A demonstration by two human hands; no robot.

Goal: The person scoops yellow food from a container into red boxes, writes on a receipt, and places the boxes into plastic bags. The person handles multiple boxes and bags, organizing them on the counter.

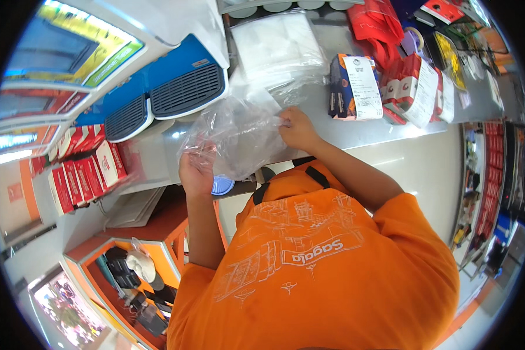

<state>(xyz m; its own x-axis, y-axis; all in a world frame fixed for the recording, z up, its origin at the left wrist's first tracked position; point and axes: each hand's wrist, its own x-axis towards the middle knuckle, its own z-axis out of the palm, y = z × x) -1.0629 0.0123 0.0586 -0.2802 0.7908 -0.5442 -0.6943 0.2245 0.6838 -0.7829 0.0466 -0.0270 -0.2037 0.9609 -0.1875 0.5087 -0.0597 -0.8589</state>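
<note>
A clear plastic bag (242, 137) is stretched between my two hands, above the front edge of the metal counter. My right hand (297, 129) pinches its upper right side between thumb and fingers. At the lower left of the bag is my left hand (197, 170), its fingers curled around the film and partly covered by it. The bag looks crumpled, and I see nothing inside it. Just beyond it lies a stack of clear and whitish plastic bags (280, 49) on the counter.
A blue drinks machine with dark drip trays (186, 92) stands left of the bag. Red and white boxes (87, 175) sit farther left. To the right are a dark blue box with a receipt (359, 87), red boxes with receipts (411, 90) and a red bag (376, 29).
</note>
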